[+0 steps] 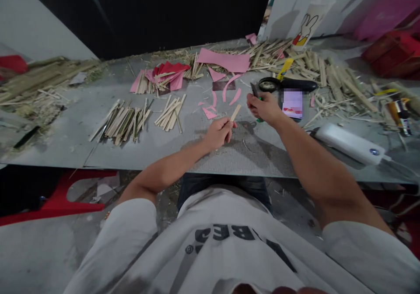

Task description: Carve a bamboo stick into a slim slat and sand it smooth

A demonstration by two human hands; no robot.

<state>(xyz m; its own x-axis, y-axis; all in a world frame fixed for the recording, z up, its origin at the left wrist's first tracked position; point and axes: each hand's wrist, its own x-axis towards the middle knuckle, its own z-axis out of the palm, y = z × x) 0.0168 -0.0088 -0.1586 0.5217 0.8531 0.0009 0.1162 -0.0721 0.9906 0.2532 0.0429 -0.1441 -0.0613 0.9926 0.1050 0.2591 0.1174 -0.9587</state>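
Observation:
My left hand is closed round a short, pale, flat wooden strip, whose upper end sticks up from the fingers. To its right, my right hand grips a dark-bladed tool with green parts showing on either side of the fist; its exact kind is hidden by the fingers. The two hands are apart, both just above the grey table. Curved scraps of pink paper lie beyond the left hand. A small bundle of strips and a larger pile of strips lie to the left.
Right of my right hand lie a lit phone, a black-handled tool and a white device with a cable. Wood scraps line the back, beside a rabbit-print cup. Pink paper lies at the back; a red stool stands below left.

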